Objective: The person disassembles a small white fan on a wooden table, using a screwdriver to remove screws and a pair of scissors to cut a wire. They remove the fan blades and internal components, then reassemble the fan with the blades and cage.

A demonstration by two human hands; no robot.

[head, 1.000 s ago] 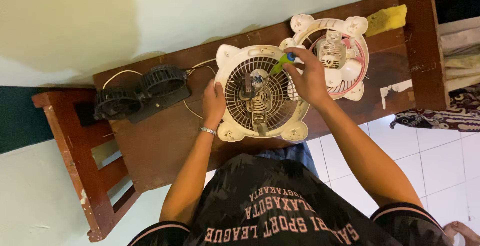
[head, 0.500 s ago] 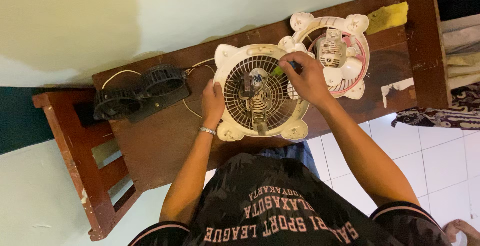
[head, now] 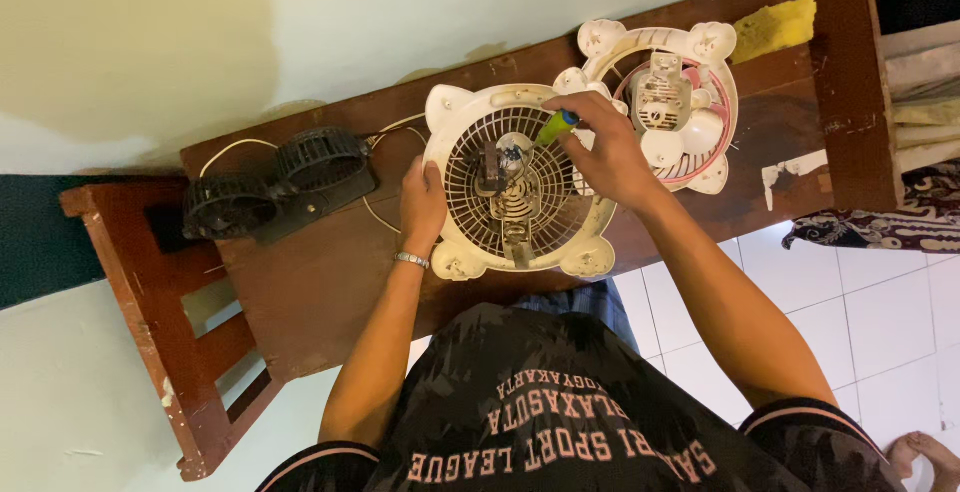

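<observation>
Right now I see my right hand (head: 607, 152) over the upper right part of a round cream fan grille (head: 518, 182), its fingers closed around a green-handled screwdriver (head: 556, 127) with a blue cap. The tool sticks out past my fingertips toward the middle of the grille, and its tip points at the small motor block (head: 500, 164) at the hub; I cannot tell whether the tip touches it. My left hand (head: 423, 202) presses against the left rim of the same grille, fingers curled onto the frame and gripping its edge, with a thin bracelet (head: 411, 260) at the wrist.

The grille lies flat near the middle of a dark brown wooden bench (head: 320, 282), close to its near edge. Just behind it, toward the far right corner, rests a second cream fan housing (head: 668, 102) with a pink ring, and the two frames touch or overlap where they meet. A yellow sponge (head: 772, 27) sits at the far right corner beside the bench's end post. Toward the left end, two black round fan parts (head: 275, 184) lie side by side, well apart from my hands, and a thin white cord (head: 232, 148) loops from them along the far edge toward the grille.
</observation>
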